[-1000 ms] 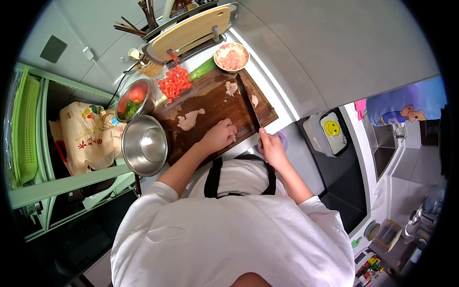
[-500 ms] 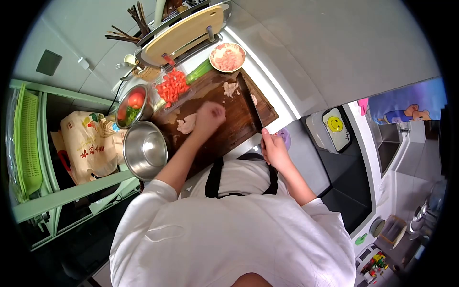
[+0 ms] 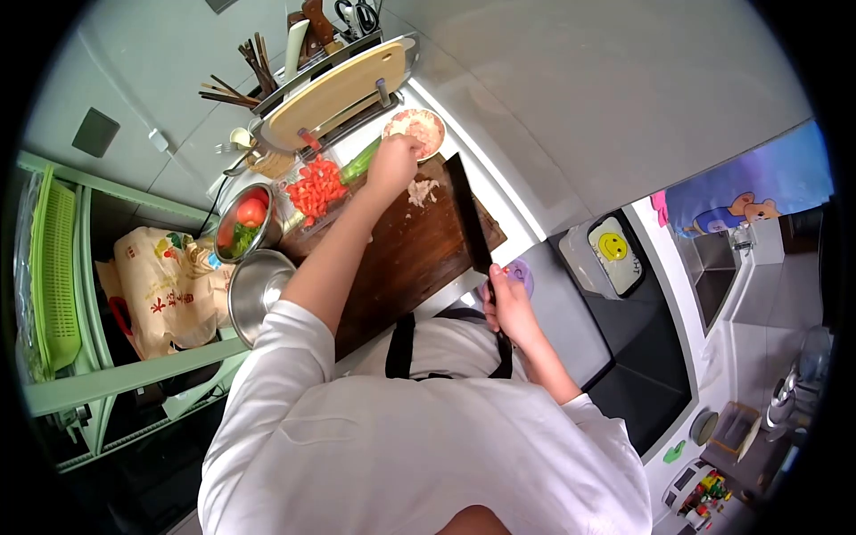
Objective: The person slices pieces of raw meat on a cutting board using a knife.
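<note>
My right hand (image 3: 508, 301) is wrapped around the handle of a kitchen knife (image 3: 468, 214), whose long dark blade lies along the right side of the wooden cutting board (image 3: 415, 245). Over the near edge of a bowl of chopped raw meat (image 3: 426, 125) is my left hand (image 3: 395, 163), its fingers bent together and dipping into the bowl. Whatever they may pinch is hidden. A small heap of pale chopped meat (image 3: 422, 191) sits on the board below the bowl. My left forearm covers the board's left part.
Diced red pieces (image 3: 316, 190) fill a clear tray beside green stalks (image 3: 360, 162). At left stand a metal bowl with a tomato (image 3: 251, 212) and another steel bowl (image 3: 254, 294). A light cutting board (image 3: 343, 89) leans in a rack behind. A smiley-face container (image 3: 612, 247) is at right.
My left hand has moved up and away from over the board to the meat bowl. The knife blade shows more of its flat side; my right hand keeps its grip.
</note>
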Available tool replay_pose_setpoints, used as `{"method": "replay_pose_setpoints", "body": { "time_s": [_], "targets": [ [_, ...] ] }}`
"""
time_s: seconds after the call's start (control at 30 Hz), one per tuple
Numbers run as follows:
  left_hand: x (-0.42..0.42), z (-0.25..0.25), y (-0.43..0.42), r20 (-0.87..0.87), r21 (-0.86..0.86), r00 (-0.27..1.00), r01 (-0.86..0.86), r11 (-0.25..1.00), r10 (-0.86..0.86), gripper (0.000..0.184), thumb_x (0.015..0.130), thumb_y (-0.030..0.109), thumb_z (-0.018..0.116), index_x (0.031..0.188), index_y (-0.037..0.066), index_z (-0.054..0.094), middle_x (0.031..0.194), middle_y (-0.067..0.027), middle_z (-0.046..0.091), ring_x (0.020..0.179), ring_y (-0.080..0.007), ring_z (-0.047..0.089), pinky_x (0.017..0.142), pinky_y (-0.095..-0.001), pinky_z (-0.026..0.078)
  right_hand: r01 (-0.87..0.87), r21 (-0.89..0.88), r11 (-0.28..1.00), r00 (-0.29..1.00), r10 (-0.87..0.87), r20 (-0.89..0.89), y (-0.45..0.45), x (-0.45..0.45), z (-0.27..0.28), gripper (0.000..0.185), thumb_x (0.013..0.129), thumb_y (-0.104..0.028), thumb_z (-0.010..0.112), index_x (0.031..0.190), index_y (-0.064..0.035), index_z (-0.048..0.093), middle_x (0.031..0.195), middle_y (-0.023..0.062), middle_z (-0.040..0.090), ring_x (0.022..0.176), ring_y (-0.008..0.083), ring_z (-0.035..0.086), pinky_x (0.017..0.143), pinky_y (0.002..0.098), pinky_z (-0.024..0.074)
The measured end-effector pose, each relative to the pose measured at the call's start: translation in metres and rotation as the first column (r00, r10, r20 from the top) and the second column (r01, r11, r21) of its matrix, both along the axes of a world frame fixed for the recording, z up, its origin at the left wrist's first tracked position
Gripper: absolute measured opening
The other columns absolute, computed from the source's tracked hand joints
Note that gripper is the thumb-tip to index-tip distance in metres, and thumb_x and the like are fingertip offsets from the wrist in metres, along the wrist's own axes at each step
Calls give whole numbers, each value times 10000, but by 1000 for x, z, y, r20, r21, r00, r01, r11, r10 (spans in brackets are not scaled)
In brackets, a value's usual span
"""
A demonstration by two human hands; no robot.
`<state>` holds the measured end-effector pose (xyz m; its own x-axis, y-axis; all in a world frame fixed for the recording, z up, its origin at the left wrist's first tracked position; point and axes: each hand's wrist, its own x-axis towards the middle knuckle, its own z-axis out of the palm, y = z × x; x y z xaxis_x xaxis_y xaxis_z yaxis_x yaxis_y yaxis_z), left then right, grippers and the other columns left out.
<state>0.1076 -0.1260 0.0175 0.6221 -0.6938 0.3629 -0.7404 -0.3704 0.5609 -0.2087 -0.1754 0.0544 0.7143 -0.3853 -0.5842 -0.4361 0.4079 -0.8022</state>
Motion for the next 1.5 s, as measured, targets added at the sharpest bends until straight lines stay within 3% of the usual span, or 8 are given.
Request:
{"method": "replay_pose_setpoints", "body": {
  "time_s": [0.33,0.57,0.73,0.87,0.97,1.07,1.2,1.5],
  "targets": [
    [-97,-60,15,-171,67,959,242,968,-228,371,804,87,651,1171,41,633,1104,-159,556,1064,-347,541,947,-416,452,117,-147,982,991,-106,77,-25,-7,28,568,1016,-521,371,687,-65,447,498,3,387,354,97,342,345,254,286],
    [-98,-64,6,103,210,955,253,944,-279,176,808,98,655,977,50,665,1036,-102,580,1037,-306,548,928,-426,443,119,-143,982,992,-113,52,-14,-16,31,555,1022,-497,375,685,-66,468,493,4,400,354,97,348,346,250,280],
    [-95,-54,15,-238,72,946,241,968,-218,129,801,129,700,875,33,657,836,-76,653,833,-257,630,769,-396,515,97,-127,987,994,-90,62,-14,-20,27,556,1020,-506,378,685,-71,465,515,4,413,364,91,344,343,246,278],
    [-104,-58,42,-607,-132,792,-15,991,-68,207,818,153,745,961,11,698,843,-87,705,727,-177,670,666,-314,546,25,-120,993,999,-21,38,-18,-20,22,558,1016,-517,385,687,-73,461,521,0,408,369,88,342,341,247,281],
    [-115,-64,72,-971,-77,235,-150,986,-40,269,854,172,732,1051,-7,694,883,-63,705,801,-107,657,716,-267,544,-56,-116,992,998,57,6,-15,-15,12,555,1012,-519,394,687,-73,454,520,-4,397,367,86,337,340,246,283],
    [-126,-82,99,-991,10,131,-219,976,39,269,850,165,736,1043,-17,696,870,-47,701,765,-124,661,674,-259,549,-144,-80,986,989,140,-56,-8,-7,4,549,1012,-512,401,689,-72,450,515,-8,382,361,84,328,338,248,280],
    [-134,-71,113,-685,241,676,-142,960,272,244,825,176,748,931,-34,683,774,-102,703,667,-156,671,604,-287,536,-266,-42,963,959,260,-110,1,1,-10,542,1014,-504,406,691,-70,448,509,-11,369,353,82,320,336,255,275],
    [-140,-76,128,-365,64,897,-242,968,248,144,767,105,735,840,16,649,775,-131,630,693,-301,646,643,-381,524,-494,-164,854,859,450,-245,4,24,-21,593,992,-540,433,673,-45,500,515,0,436,378,97,397,358,261,314]
  ]
}}
